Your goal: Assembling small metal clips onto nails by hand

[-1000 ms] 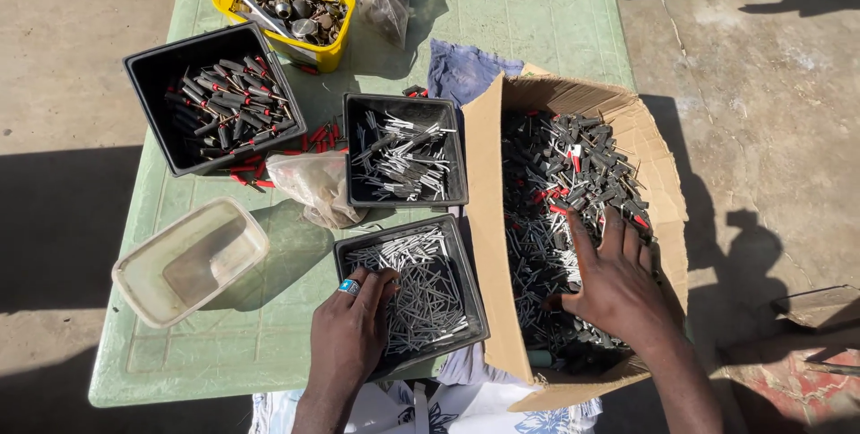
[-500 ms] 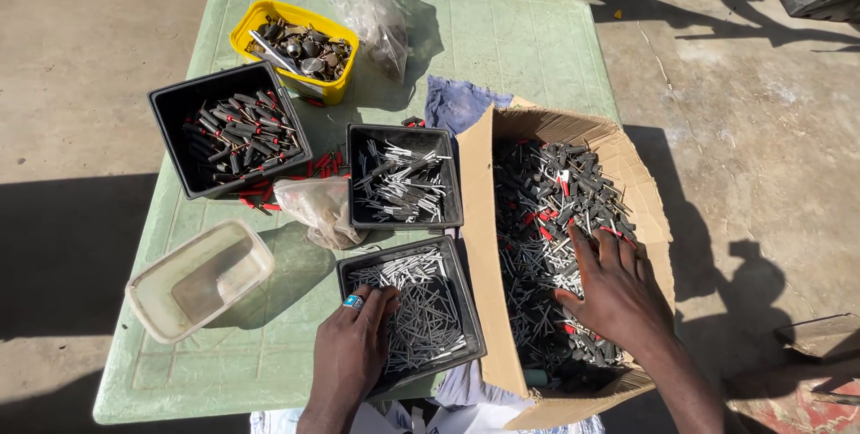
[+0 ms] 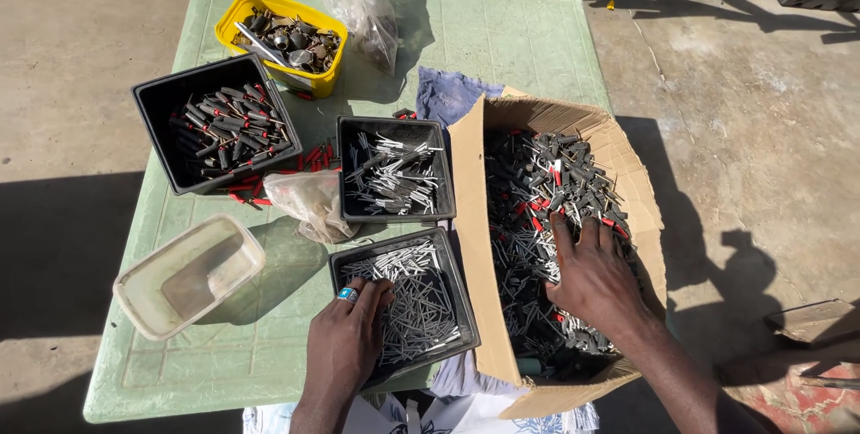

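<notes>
My left hand, with a blue-stoned ring, rests palm down on the near black tray of thin grey metal pins, fingers spread on its left rim. My right hand lies flat, fingers apart, on the heap of dark and red-tipped metal parts inside the open cardboard box. Neither hand visibly grips anything. A second black tray of silver pins sits just beyond the near one.
On the green table stand a larger black tray of dark parts, a yellow tub of mixed metal pieces, a clear plastic tub, two plastic bags and a blue cloth. Concrete ground surrounds the table.
The view has shifted slightly. My right hand has slid a little nearer and lower over the parts in the box. My left hand stays on the near tray.
</notes>
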